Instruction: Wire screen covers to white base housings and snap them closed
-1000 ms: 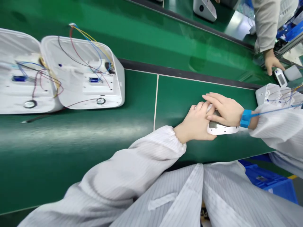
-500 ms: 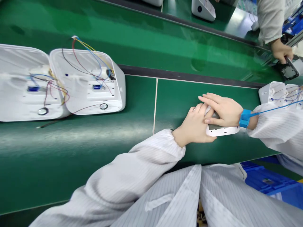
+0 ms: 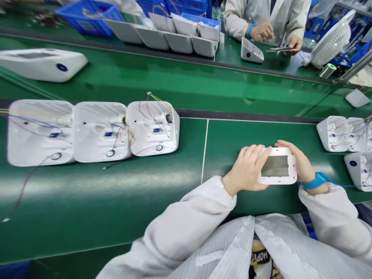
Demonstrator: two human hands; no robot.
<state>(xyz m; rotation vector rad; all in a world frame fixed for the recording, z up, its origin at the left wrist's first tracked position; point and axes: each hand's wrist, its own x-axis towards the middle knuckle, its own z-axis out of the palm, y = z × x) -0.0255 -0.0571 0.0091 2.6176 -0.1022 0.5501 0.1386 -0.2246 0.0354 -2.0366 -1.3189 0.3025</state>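
Observation:
Between both hands is a white display panel (image 3: 278, 180) with a grey rectangular screen, lying low over the green bench. My left hand (image 3: 248, 168) grips its left side, thumb reaching over the upper left corner beside the screen. On the right edge, my right hand (image 3: 303, 164) is closed round the panel's side, its fingertips at the top corner. A blue wrist strap (image 3: 315, 182) with a cord circles my right wrist. Whatever lies under the panel is hidden by it.
Three open white housings (image 3: 100, 131) with loose wires stand left on the bench (image 3: 186, 209). More housings (image 3: 334, 133) sit at the right. Behind a dark rail (image 3: 247, 121) lies a white unit (image 3: 66, 66). Across the line, a co-worker's hands (image 3: 263, 31) work near a white fan (image 3: 331, 40).
My right hand has slid off the top of the panel to its right edge, so the screen now shows. The view has tilted up, revealing more of the far bench.

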